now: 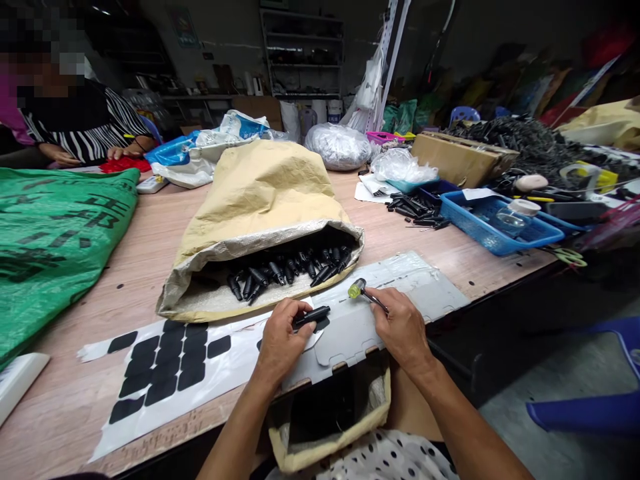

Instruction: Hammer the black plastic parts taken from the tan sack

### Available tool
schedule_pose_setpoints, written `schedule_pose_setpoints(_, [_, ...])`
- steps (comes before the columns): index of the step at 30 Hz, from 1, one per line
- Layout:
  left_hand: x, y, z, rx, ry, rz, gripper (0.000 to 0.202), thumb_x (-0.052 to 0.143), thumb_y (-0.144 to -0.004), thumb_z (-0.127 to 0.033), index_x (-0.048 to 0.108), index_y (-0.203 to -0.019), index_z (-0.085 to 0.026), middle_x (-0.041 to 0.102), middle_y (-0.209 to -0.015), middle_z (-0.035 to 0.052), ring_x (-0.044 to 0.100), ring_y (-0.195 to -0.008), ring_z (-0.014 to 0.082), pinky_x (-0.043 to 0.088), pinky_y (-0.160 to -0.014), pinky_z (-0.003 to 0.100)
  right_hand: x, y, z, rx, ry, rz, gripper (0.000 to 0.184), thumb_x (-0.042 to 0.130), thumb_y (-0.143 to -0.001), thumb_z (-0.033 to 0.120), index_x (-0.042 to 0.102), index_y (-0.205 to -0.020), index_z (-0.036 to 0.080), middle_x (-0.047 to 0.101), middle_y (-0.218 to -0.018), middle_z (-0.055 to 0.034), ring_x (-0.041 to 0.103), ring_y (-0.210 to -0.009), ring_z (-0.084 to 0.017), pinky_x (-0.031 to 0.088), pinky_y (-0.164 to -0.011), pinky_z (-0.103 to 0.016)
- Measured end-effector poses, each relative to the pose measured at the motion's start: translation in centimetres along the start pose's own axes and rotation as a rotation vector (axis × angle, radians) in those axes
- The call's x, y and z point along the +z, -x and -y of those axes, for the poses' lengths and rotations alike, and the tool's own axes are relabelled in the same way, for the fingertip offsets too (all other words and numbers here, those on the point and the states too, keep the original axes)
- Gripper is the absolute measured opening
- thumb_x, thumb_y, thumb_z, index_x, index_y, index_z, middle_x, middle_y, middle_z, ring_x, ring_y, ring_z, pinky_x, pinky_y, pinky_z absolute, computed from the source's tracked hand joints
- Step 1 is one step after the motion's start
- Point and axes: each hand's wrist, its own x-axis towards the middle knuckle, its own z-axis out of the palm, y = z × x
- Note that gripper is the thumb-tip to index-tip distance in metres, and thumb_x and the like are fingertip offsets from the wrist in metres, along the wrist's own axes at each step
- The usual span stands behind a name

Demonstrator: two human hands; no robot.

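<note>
My left hand [281, 341] pinches a black tube-shaped plastic part [316, 315] between thumb and fingers, just above the grey board [350, 333]. In my right hand [404, 328] is a small mallet [357, 288] with a clear yellow-green head, gripped by its dark handle. The mallet head is to the right of the black part and apart from it. Beyond my hands a tan sack [265, 187] lies with its mouth toward me, showing several similar black parts [277, 272] inside. To the left, a white backing sheet [195, 393] carries rows of black rounded-square stickers [167, 353].
Below the table edge an opened sack [330, 447] rests at my lap. A green sack [60, 240] fills the left side. On the right are a blue basket [505, 230], loose black parts [417, 207] and a cardboard box [450, 160]. Another person [85, 127] sits across at left.
</note>
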Motion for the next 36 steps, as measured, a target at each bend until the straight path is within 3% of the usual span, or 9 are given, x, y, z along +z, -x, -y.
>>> schedule_pose_setpoints(5, [-1.1, 1.1, -2.0, 0.098, -0.004, 0.094, 0.015, 0.060, -0.094, -0.033, 0.069, -0.100, -0.023, 0.067, -0.096, 0.0044, 0.061, -0.094, 0.0225, 0.045, -0.081, 0.033, 0.8, 0.6, 1.0, -0.067, 0.205, -0.106, 0.031, 0.055, -0.092, 0.012, 0.070, -0.118, 0.022, 0.070, -0.099, -0.0053, 0.059, -0.094, -0.023, 0.043, -0.084, -0.035])
schedule_pose_setpoints(10, [-1.1, 5.6, -5.2, 0.136, -0.066, 0.436, 0.016, 0.054, -0.098, -0.034, 0.068, -0.104, -0.027, 0.073, -0.093, 0.0013, 0.067, -0.087, 0.0198, 0.046, -0.077, 0.030, 1.3, 0.9, 1.3, -0.111, 0.306, -0.161, 0.030, 0.058, -0.091, 0.012, 0.070, -0.117, 0.022, 0.069, -0.096, -0.0041, 0.056, -0.090, -0.022, 0.040, -0.082, -0.034])
schedule_pose_setpoints(16, [3.1, 10.2, -4.6, -0.158, -0.607, 0.636, 0.028, 0.048, -0.094, -0.022, 0.068, -0.114, -0.022, 0.076, -0.104, 0.0125, 0.074, -0.090, 0.0359, 0.050, -0.074, 0.043, 1.3, 0.9, 1.2, -0.117, 0.332, -0.171, 0.030, 0.059, -0.091, 0.011, 0.069, -0.117, 0.022, 0.069, -0.096, -0.0035, 0.055, -0.089, -0.022, 0.039, -0.080, -0.034])
schedule_pose_setpoints(20, [3.6, 10.6, -4.2, -0.228, -0.553, 0.637, 0.023, 0.058, -0.090, -0.024, 0.072, -0.109, -0.022, 0.078, -0.104, 0.0122, 0.073, -0.096, 0.0364, 0.050, -0.078, 0.043, 1.3, 1.0, 1.3, -0.113, 0.340, -0.158, 0.031, 0.059, -0.091, 0.011, 0.069, -0.118, 0.023, 0.069, -0.097, -0.0030, 0.054, -0.089, -0.023, 0.038, -0.080, -0.034])
schedule_pose_setpoints(25, [-1.3, 5.7, -5.0, -0.239, -0.211, 0.375, 0.028, 0.053, -0.095, -0.042, 0.074, -0.087, -0.026, 0.072, -0.070, 0.0006, 0.066, -0.066, 0.0201, 0.043, -0.060, 0.028, 1.3, 1.0, 1.3, -0.120, 0.329, -0.163, 0.030, 0.059, -0.091, 0.011, 0.069, -0.117, 0.022, 0.069, -0.097, -0.0036, 0.055, -0.090, -0.023, 0.038, -0.080, -0.034])
schedule_pose_setpoints(27, [-4.2, 2.3, -4.2, -0.326, -0.258, 0.107, 0.031, 0.050, -0.097, -0.042, 0.073, -0.090, -0.023, 0.073, -0.078, 0.0028, 0.067, -0.069, 0.0205, 0.046, -0.062, 0.029, 1.3, 1.0, 1.3, -0.120, 0.323, -0.166, 0.030, 0.059, -0.091, 0.011, 0.069, -0.117, 0.022, 0.069, -0.098, -0.0038, 0.055, -0.090, -0.022, 0.037, -0.080, -0.034])
schedule_pose_setpoints(30, [-8.1, -2.4, -1.2, -0.411, -0.641, -0.267, 0.033, 0.046, -0.097, -0.033, 0.071, -0.114, -0.020, 0.072, -0.108, 0.0118, 0.068, -0.092, 0.0294, 0.051, -0.072, 0.037, 1.4, 0.9, 1.3, -0.118, 0.319, -0.167, 0.029, 0.058, -0.091, 0.012, 0.069, -0.116, 0.022, 0.069, -0.097, -0.0043, 0.055, -0.090, -0.022, 0.037, -0.079, -0.033])
schedule_pose_setpoints(32, [-9.9, -4.5, 1.2, -0.453, -0.811, -0.349, 0.039, 0.046, -0.092, -0.021, 0.068, -0.124, -0.017, 0.064, -0.129, 0.0179, 0.063, -0.112, 0.0365, 0.052, -0.085, 0.044, 1.4, 0.9, 1.3, -0.115, 0.322, -0.167, 0.029, 0.058, -0.091, 0.012, 0.069, -0.116, 0.022, 0.069, -0.096, -0.0044, 0.055, -0.089, -0.022, 0.037, -0.079, -0.033])
schedule_pose_setpoints(36, [-11.4, -6.0, 4.5, -0.515, -0.838, -0.279, 0.042, 0.050, -0.085, -0.016, 0.067, -0.123, -0.013, 0.061, -0.129, 0.0232, 0.057, -0.120, 0.0448, 0.051, -0.092, 0.056, 1.5, 0.9, 1.4, -0.112, 0.327, -0.171, 0.029, 0.058, -0.092, 0.012, 0.069, -0.116, 0.023, 0.069, -0.096, -0.0035, 0.054, -0.089, -0.022, 0.037, -0.079, -0.034])
